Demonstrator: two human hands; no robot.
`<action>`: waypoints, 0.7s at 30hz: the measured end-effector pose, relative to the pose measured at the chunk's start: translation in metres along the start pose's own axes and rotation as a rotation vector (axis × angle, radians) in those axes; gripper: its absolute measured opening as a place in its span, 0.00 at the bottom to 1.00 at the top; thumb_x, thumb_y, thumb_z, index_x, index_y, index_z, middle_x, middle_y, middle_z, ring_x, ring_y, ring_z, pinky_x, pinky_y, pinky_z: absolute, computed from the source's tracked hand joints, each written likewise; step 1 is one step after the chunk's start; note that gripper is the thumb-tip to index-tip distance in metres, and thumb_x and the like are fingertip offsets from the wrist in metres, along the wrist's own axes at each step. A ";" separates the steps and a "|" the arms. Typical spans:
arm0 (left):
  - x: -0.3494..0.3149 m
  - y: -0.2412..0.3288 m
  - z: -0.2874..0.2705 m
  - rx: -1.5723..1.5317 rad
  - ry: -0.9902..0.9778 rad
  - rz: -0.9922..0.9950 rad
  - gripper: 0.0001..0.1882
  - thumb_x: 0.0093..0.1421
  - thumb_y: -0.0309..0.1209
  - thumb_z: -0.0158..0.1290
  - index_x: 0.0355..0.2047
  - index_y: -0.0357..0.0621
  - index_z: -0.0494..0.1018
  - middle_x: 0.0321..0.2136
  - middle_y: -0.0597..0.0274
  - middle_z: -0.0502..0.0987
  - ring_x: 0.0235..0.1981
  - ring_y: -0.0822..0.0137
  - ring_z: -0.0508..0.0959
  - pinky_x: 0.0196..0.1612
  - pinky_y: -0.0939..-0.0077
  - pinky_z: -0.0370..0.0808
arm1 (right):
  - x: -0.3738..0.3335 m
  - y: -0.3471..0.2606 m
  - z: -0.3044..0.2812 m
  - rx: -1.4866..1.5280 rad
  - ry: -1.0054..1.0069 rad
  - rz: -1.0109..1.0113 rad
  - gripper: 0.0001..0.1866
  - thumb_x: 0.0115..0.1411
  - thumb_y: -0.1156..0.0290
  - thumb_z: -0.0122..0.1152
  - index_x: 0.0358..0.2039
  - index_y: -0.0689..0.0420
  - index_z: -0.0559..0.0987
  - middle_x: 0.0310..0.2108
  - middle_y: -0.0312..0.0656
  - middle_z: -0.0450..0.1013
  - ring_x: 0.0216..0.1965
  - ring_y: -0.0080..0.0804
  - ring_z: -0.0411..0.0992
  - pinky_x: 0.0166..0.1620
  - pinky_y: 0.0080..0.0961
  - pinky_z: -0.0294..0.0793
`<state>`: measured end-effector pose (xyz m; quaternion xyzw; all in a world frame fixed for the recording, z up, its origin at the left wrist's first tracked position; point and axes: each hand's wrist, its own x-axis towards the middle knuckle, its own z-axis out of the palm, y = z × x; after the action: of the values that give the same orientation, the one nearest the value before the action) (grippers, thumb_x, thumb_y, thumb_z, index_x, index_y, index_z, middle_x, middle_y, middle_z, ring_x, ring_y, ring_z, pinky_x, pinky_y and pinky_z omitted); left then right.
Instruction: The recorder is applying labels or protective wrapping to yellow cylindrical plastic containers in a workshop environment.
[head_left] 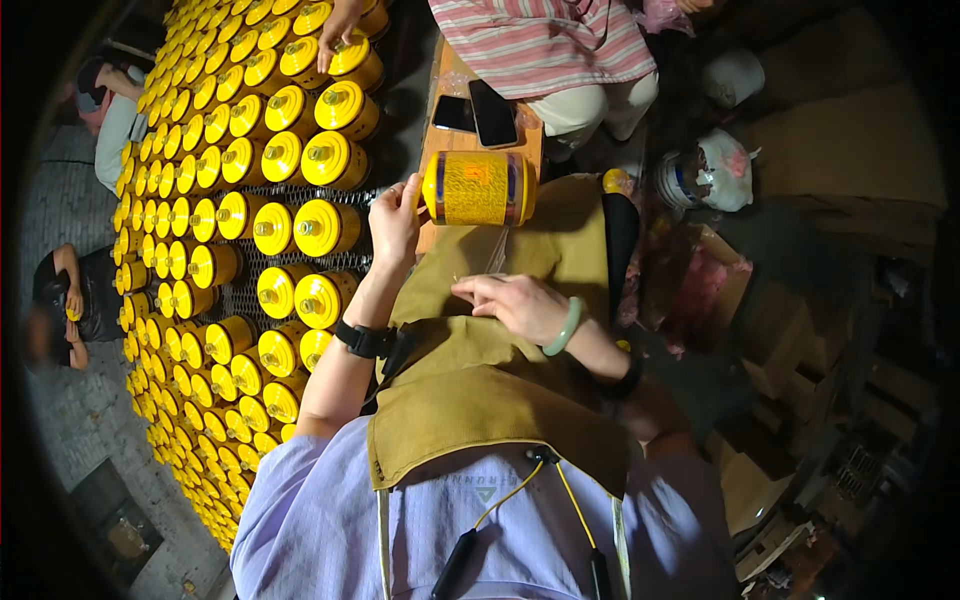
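A yellow cylindrical canister (476, 188) with a printed band and dark blue edging lies on its side above my lap. My left hand (397, 218) grips its left end; the fingertips are partly hidden behind the end. From the canister's lower side a thin clear plastic strip (497, 252) runs down to my right hand (515, 303). The fingers of that hand are close together at the strip, over the brown apron (560, 240); their exact hold is partly hidden.
Rows of yellow canisters (322, 228) with small metal tops fill a mesh rack at left. Two phones (492, 114) lie on a wooden bench (437, 92). A person in a striped garment (560, 45) sits opposite; a hand (338, 25) reaches the far canisters. Boxes (720, 270) stand at right.
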<state>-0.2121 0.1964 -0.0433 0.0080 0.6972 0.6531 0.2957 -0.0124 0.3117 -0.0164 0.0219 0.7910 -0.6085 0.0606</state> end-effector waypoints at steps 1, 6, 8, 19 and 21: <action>0.000 0.003 -0.001 -0.124 -0.044 -0.049 0.17 0.69 0.41 0.48 0.37 0.37 0.74 0.31 0.65 0.77 0.29 0.75 0.77 0.36 0.77 0.78 | 0.000 0.011 0.003 -0.052 -0.032 -0.018 0.10 0.57 0.78 0.60 0.40 0.61 0.76 0.41 0.48 0.76 0.40 0.46 0.77 0.42 0.33 0.76; -0.009 0.025 -0.012 -0.321 -0.224 -0.065 0.15 0.70 0.38 0.46 0.40 0.37 0.74 0.33 0.65 0.79 0.32 0.76 0.78 0.38 0.78 0.78 | 0.034 0.048 -0.065 -0.666 0.724 0.069 0.20 0.58 0.76 0.52 0.53 0.60 0.72 0.35 0.48 0.74 0.41 0.46 0.73 0.46 0.39 0.71; -0.012 0.030 -0.015 -0.262 -0.319 0.018 0.13 0.68 0.38 0.50 0.37 0.40 0.76 0.31 0.71 0.77 0.31 0.81 0.75 0.36 0.82 0.75 | 0.042 0.024 -0.092 0.951 0.916 -0.230 0.21 0.65 0.68 0.53 0.57 0.58 0.69 0.36 0.37 0.74 0.42 0.35 0.72 0.47 0.33 0.70; -0.020 0.059 -0.082 0.045 0.198 0.198 0.13 0.64 0.34 0.55 0.37 0.34 0.76 0.29 0.69 0.76 0.31 0.79 0.73 0.35 0.84 0.70 | -0.028 0.020 -0.097 -0.120 1.050 0.274 0.17 0.67 0.62 0.47 0.50 0.59 0.68 0.42 0.42 0.68 0.42 0.32 0.68 0.47 0.30 0.69; -0.027 0.071 -0.139 0.105 0.435 0.466 0.09 0.63 0.30 0.55 0.34 0.34 0.76 0.28 0.67 0.76 0.31 0.77 0.74 0.37 0.82 0.71 | -0.035 0.058 -0.082 -0.271 1.003 0.354 0.21 0.65 0.61 0.51 0.54 0.60 0.67 0.48 0.53 0.68 0.49 0.46 0.67 0.53 0.38 0.66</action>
<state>-0.2749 0.0699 0.0289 0.0428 0.7560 0.6529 -0.0186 0.0226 0.4074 -0.0473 0.4342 0.7783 -0.3967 -0.2201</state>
